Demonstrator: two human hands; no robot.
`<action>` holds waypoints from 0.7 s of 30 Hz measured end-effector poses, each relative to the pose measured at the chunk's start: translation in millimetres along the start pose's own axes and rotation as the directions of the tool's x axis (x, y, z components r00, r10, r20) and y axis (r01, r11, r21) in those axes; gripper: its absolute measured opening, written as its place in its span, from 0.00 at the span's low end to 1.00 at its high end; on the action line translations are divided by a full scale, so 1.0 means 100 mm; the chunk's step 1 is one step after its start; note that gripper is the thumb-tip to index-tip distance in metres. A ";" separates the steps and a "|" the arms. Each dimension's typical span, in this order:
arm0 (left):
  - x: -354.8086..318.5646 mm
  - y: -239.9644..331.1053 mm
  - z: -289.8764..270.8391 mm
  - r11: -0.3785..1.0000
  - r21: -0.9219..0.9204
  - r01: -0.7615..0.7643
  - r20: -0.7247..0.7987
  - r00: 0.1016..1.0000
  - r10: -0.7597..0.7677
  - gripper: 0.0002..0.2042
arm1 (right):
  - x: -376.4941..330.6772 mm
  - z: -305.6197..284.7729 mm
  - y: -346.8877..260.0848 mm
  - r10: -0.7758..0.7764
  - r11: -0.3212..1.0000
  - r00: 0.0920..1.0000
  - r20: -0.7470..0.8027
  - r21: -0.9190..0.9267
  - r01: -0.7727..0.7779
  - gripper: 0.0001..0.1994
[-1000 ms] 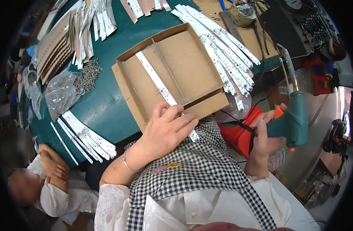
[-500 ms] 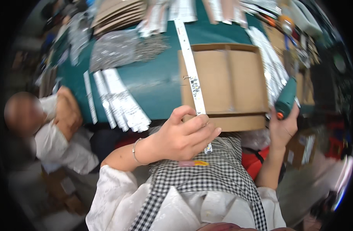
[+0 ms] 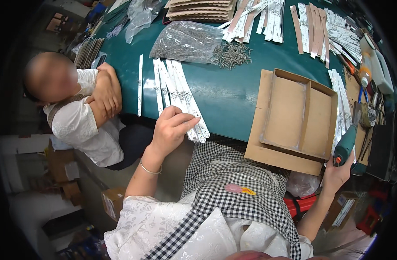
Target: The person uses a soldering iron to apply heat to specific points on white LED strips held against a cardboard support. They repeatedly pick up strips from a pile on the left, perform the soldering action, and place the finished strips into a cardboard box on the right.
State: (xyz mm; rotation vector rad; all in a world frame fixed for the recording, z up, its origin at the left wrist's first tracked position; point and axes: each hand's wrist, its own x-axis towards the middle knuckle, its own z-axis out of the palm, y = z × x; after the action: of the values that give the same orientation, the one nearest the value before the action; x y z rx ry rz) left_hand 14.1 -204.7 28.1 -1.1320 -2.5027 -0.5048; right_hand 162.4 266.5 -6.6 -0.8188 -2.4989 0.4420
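While the checkered apron (image 3: 233,173) fills the space on the near side of the cardboard tray (image 3: 283,110), both hands of the person reach forward from it. The right hand (image 3: 338,170), just beside the tray's near right corner, is wrapped around the lower end of a green power tool (image 3: 346,144), whose orange tip points back toward the apron. The left hand (image 3: 171,128), well to the left of the tray, has its fingers bent over the near ends of a fan of white strips (image 3: 185,89); it touches them or hovers just above, and I cannot tell whether it pinches one. These strips, dotted with small components, lie left of the tray at the near edge of the green surface (image 3: 228,97). A single strip (image 3: 140,86) lies farther left of it. More strips (image 3: 342,99) rest along the tray's right side. To the left of the tray, a co-worker (image 3: 104,93) sits with folded arms. Beyond the tray, toward the left, a pile of small metal fasteners (image 3: 232,55) sits beside a clear bag (image 3: 187,41); behind that stands a stack of brown sheets (image 3: 200,12).
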 end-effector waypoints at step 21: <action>0.48 0.01 -0.05 0.988 -0.147 0.036 0.185 0.983 -0.009 0.15 | -0.46 -0.59 -0.25 0.183 0.528 0.983 0.026 0.840 -0.121 0.34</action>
State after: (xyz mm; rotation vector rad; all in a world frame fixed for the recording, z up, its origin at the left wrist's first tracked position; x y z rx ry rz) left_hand -14.2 -174.9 54.2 -1.2596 -2.6757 -0.6310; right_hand 214.0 227.9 38.6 -0.5989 -1.7629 1.5095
